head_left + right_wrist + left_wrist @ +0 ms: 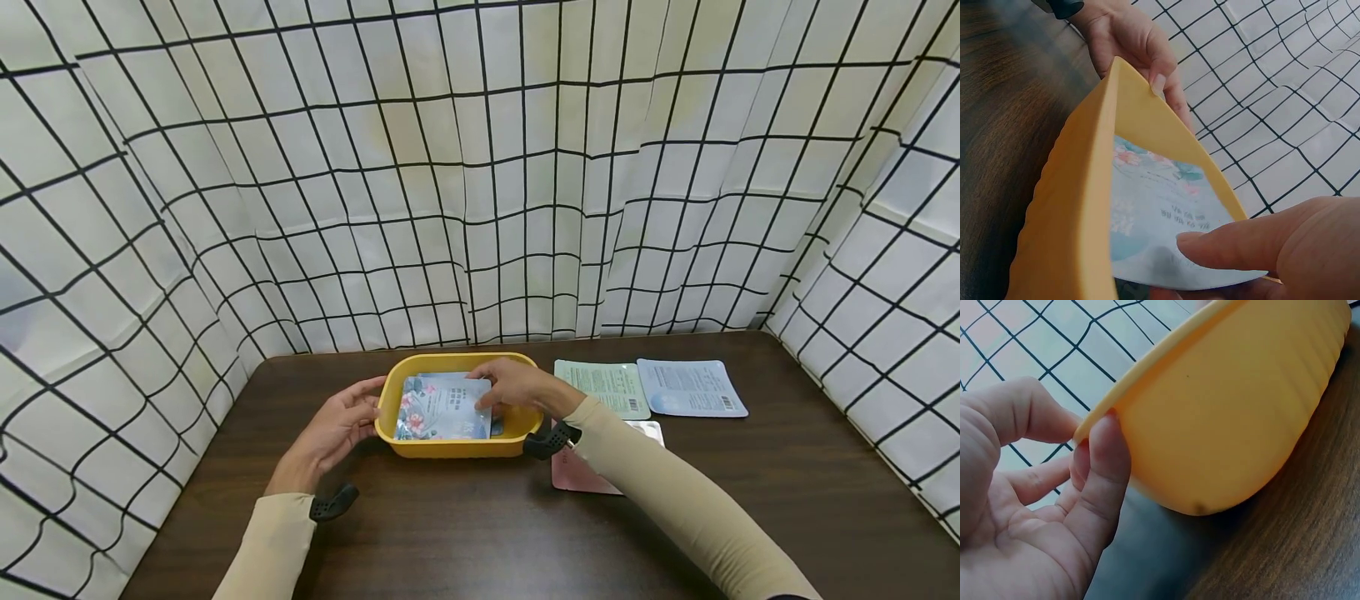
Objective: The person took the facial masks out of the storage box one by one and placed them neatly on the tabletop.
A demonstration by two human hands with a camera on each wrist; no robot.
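A yellow plastic basket (pixel 457 450) stands on the dark wooden table. Its left rim is pinched between the thumb and fingers of my left hand (pixel 341 429), also close up in the left wrist view. My right hand (pixel 517 385) reaches in over the basket's right side. It pinches the right edge of a pale blue sheet mask packet (pixel 442 408) with pink flowers, thumb on top; in the right wrist view its fingers go underneath and are mostly hidden. Behind and below that packet, edges of at least one more bluish packet show inside the basket.
Right of the basket lie a green packet (pixel 600 387) and a light blue packet (pixel 690 387), side by side. Nearer, a pink packet (pixel 581 473) is partly covered by my right forearm. White curtains (pixel 480 183) with black grid lines enclose the table (pixel 465 533).
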